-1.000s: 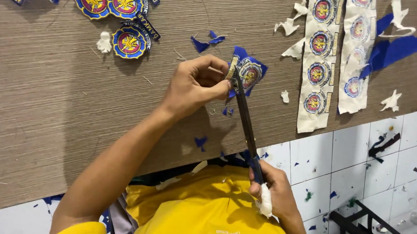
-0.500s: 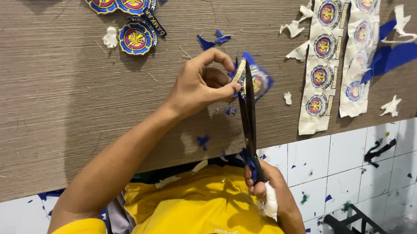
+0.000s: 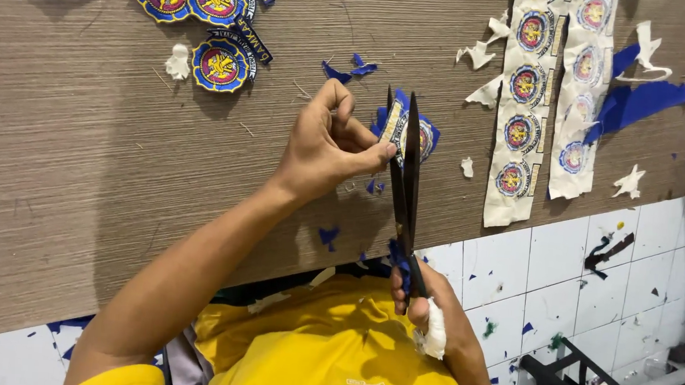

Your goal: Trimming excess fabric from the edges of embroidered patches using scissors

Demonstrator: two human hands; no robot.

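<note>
Patch-cutting workshop: embroidered badges (image 3: 219, 65), fabric scraps (image 3: 640, 102), wooden worktable (image 3: 79, 166).

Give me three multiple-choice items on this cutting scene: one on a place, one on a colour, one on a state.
1. Where do the finished round patches lie?
A. at the board's upper left
B. on the tiled floor
C. on the person's lap

2. What colour is the person's shirt?
A. green
B. yellow
C. white

3. How do the blades of the scissors stand?
A. shut tight
B. slightly apart around the patch
C. lying flat on the board, untouched

Key: 1 A, the patches sit in a cluster at the upper left of the wooden board. 2 B, the shirt below the hands is plainly yellow. 3 B, the right hand grips the handles while the two tips show a narrow gap at the patch that the left hand pinches.
</note>
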